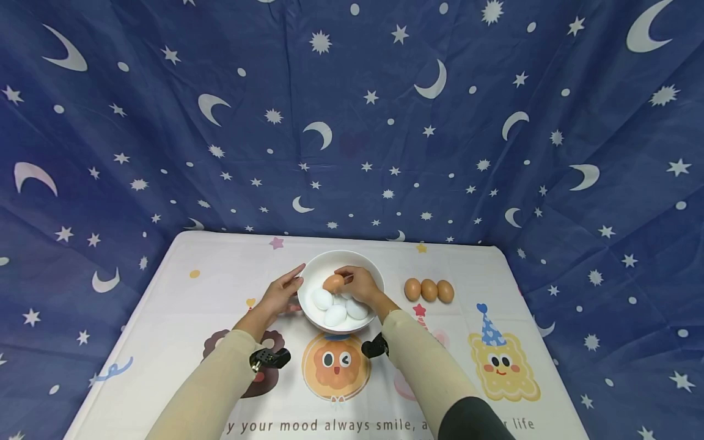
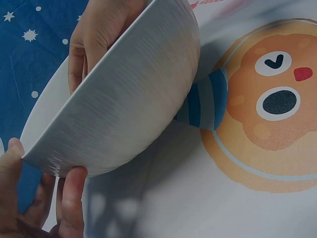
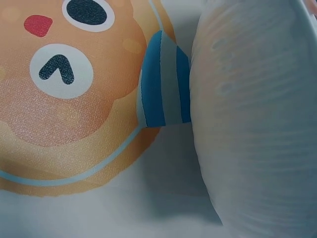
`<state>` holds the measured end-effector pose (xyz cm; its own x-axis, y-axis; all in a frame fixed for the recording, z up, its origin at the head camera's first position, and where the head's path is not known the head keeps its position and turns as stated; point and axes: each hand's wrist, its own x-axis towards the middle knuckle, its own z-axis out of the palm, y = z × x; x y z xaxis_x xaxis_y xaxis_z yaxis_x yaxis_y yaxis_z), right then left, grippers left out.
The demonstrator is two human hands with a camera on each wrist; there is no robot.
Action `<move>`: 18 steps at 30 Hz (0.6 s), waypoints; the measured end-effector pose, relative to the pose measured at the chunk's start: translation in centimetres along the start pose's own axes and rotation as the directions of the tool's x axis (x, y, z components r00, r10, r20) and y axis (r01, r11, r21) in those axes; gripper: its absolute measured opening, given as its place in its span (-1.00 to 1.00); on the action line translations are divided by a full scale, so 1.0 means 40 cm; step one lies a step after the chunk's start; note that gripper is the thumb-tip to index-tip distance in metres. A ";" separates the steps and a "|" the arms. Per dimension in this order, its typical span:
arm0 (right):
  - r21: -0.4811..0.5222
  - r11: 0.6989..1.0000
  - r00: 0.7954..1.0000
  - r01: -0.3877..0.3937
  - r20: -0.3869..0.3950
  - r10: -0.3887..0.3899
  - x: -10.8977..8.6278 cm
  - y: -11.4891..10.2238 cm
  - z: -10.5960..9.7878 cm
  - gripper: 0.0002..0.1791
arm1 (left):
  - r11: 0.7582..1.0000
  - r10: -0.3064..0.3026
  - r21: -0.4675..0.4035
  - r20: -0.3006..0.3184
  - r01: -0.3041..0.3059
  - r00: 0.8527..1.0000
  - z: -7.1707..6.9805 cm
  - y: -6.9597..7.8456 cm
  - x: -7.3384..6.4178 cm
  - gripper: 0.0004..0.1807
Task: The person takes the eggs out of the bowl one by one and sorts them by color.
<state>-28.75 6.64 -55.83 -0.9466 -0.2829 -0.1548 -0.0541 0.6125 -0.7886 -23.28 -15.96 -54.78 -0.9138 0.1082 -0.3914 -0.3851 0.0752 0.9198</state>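
Observation:
A white bowl (image 1: 314, 315) stands on the table with several white eggs (image 1: 335, 315) in it. My right hand (image 1: 360, 286) reaches over its right rim and pinches a brown egg (image 1: 332, 283) above the white ones. My left hand (image 1: 278, 298) rests against the bowl's left side, fingers fairly straight. In the left wrist view, the left fingertips (image 2: 74, 181) touch the bowl's outer wall and rim, while the right hand (image 2: 101, 37) dips inside. Only the bowl's outer wall (image 3: 257, 129) fills the right of the right wrist view; the held egg is hidden there.
Three brown eggs (image 1: 429, 290) lie in a row on the table to the right of the bowl. A white cloth (image 1: 181, 305) with cartoon prints covers the table. Behind it hangs a blue curtain (image 1: 352, 153) with moons and stars.

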 end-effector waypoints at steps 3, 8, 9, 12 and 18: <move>0.009 1.000 1.000 0.004 -0.003 -0.004 0.000 0.000 0.000 -0.53 | 1.000 0.001 -0.002 -0.002 -0.001 1.000 0.000 -0.001 0.002 -0.44; 0.042 0.999 1.000 0.008 -0.021 -0.008 0.002 0.001 0.001 -0.53 | 1.000 -0.003 -0.004 -0.010 0.003 1.000 -0.001 -0.001 0.004 -0.45; 0.050 0.999 1.000 0.006 -0.025 -0.004 0.003 0.001 0.002 -0.53 | 1.000 -0.003 -0.003 -0.011 0.003 1.000 0.000 -0.001 0.003 -0.45; 0.075 0.997 0.999 0.000 -0.035 0.003 0.005 0.002 0.001 -0.53 | 1.000 -0.001 0.000 -0.010 0.001 1.000 0.000 -0.001 0.002 -0.45; 0.130 0.991 0.999 -0.008 -0.050 0.015 0.006 0.003 -0.004 -0.52 | 1.000 0.004 -0.003 -0.004 -0.004 1.000 0.000 -0.002 0.001 -0.44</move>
<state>-29.02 6.75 -55.86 -0.9619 -0.2369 -0.1369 -0.0044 0.5137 -0.8580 -23.27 -15.95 -54.85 -0.9158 0.1042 -0.3878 -0.3819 0.0723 0.9214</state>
